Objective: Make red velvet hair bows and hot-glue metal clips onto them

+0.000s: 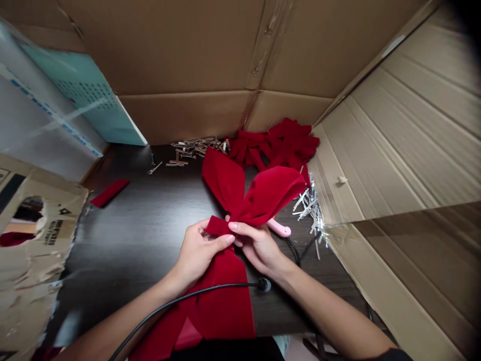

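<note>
Between my hands is a red velvet bow (pixel 274 193), its two loops pointing away from me and its wide tails (pixel 225 301) spreading toward me. My left hand (pixel 199 250) pinches a short red velvet strip (pixel 216 225) at the bow's gathered middle. My right hand (pixel 259 245) is closed on the same middle, thumb and fingers pressing the cloth where strip and bow meet. The back of the knot is hidden by the fingers. Just beyond my right hand lies a pink-handled tool (pixel 280 228) with a dark cord; its front end is covered by the bow.
Metal clips (pixel 199 148) lie in a heap at the back, beside a pile of red velvet strips (pixel 287 143). Silvery twist ties (pixel 310 203) are scattered at the right. One red strip (pixel 110 193) lies left. Cardboard walls (pixel 188 50) enclose the dark table (pixel 143 215). A black cable (pixel 195 291) crosses in front.
</note>
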A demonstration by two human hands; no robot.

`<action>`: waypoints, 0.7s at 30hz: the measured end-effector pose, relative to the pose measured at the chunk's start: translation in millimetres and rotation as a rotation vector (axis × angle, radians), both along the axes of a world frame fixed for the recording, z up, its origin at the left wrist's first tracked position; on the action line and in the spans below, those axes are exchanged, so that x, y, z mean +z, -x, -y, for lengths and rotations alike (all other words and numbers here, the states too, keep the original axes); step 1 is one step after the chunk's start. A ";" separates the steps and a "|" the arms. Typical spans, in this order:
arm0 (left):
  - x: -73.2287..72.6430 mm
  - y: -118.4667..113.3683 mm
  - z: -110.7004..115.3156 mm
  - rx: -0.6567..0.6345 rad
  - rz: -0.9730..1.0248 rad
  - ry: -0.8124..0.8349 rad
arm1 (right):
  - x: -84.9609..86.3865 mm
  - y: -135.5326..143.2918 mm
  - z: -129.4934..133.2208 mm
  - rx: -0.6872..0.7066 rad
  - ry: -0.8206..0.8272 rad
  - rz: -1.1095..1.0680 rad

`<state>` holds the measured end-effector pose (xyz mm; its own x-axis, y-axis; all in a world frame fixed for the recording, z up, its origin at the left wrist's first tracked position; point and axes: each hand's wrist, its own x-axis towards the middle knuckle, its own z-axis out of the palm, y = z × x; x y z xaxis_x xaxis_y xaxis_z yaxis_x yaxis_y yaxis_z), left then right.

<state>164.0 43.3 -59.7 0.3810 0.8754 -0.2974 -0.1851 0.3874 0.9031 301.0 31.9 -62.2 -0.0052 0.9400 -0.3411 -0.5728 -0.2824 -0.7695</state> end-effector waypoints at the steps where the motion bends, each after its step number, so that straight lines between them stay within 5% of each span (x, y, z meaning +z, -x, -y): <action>1: 0.3 0.3 -0.4 0.011 -0.001 0.001 | -1.1 -1.1 -0.5 0.020 0.012 0.002; 6: 1.9 1.4 -1.2 0.045 -0.045 0.032 | -2.7 -5.6 -1.2 0.135 0.077 0.005; 15: 2.0 -0.1 -0.7 0.019 -0.061 -0.141 | 5.3 -7.2 -2.8 0.112 0.104 -0.019; 21: 0.1 0.6 2.4 -0.002 -0.083 -0.117 | 6.6 -6.0 -2.1 0.069 0.108 -0.005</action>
<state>163.4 40.8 -59.6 0.3613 0.9051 -0.2241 -0.1073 0.2791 0.9542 307.0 34.0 -55.6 -0.0703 0.8951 -0.4402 -0.5531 -0.4022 -0.7296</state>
